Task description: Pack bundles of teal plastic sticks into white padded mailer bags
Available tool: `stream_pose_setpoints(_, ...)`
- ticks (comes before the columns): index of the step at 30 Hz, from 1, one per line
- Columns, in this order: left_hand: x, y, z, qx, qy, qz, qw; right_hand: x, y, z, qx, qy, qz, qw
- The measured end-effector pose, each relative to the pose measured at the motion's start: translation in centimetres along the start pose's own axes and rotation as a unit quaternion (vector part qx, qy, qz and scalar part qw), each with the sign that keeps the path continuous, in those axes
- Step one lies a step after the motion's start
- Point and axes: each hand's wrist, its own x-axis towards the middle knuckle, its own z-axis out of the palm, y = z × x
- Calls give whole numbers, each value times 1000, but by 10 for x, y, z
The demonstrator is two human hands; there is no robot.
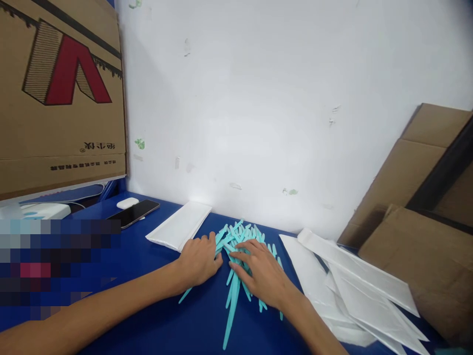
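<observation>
A loose pile of thin, tapered turquoise sticks (232, 291) lies on the blue table, their exact kind unclear. My left hand (199, 259) is curled at the pile's left side, closed on some of the turquoise sticks. The tip of one stick (185, 295) pokes out below that hand. Over the right part of the pile rests my right hand (260, 268), its fingers apart and touching the sticks. The palm hides part of the pile.
A white packet (181, 224) lies left of the pile, with a phone (135, 213) and a white case (127, 202) beyond it. White envelopes (354, 286) overlap at right, beside cardboard (421, 261). A printed carton (62, 128) stands at left; a white wall (240, 108) rises behind.
</observation>
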Motion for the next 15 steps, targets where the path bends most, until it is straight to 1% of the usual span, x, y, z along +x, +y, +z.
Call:
stream_pose_setpoints(5, 3, 2, 0, 13, -8, -7, 1000, 0, 5, 0, -35, 17, 31, 999)
stream_pose_setpoints(10, 7, 1, -2, 21, -39, -3, 999, 0, 6, 2, -49, 26, 29, 998)
stream_pose_setpoints(15, 8, 0, -6, 16, -57, 9, 998, 0, 6, 1, -47, 28, 29, 998)
